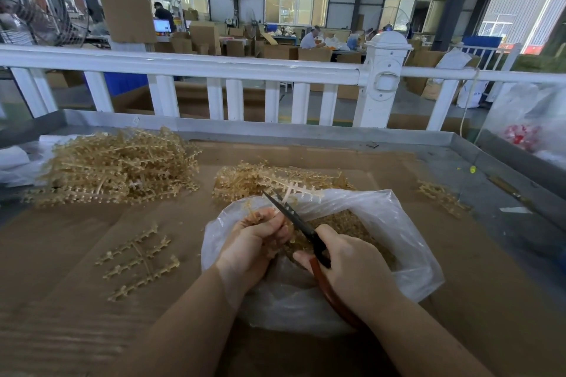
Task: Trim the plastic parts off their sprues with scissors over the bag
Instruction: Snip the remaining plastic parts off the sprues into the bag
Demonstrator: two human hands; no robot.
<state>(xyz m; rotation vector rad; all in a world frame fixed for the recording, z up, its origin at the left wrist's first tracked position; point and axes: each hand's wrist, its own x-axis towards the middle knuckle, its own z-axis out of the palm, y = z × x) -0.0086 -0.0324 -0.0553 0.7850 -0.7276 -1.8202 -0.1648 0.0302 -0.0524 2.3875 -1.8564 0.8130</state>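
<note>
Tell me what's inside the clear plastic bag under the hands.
The plastic bag holds a heap of small tan trimmed parts. The left hand, right hand and scissors cover the heap's near side.

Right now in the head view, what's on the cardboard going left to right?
Big heap of tan plastic sprues → loose flat tan sprue → left hand gripping a sprue → black-bladed scissors → right hand on their red handles → clear plastic bag → small tan sprue scraps.

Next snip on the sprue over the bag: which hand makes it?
Right. The right hand grips the scissors, blades open at the sprue; the left hand holds that sprue over the bag.
</note>
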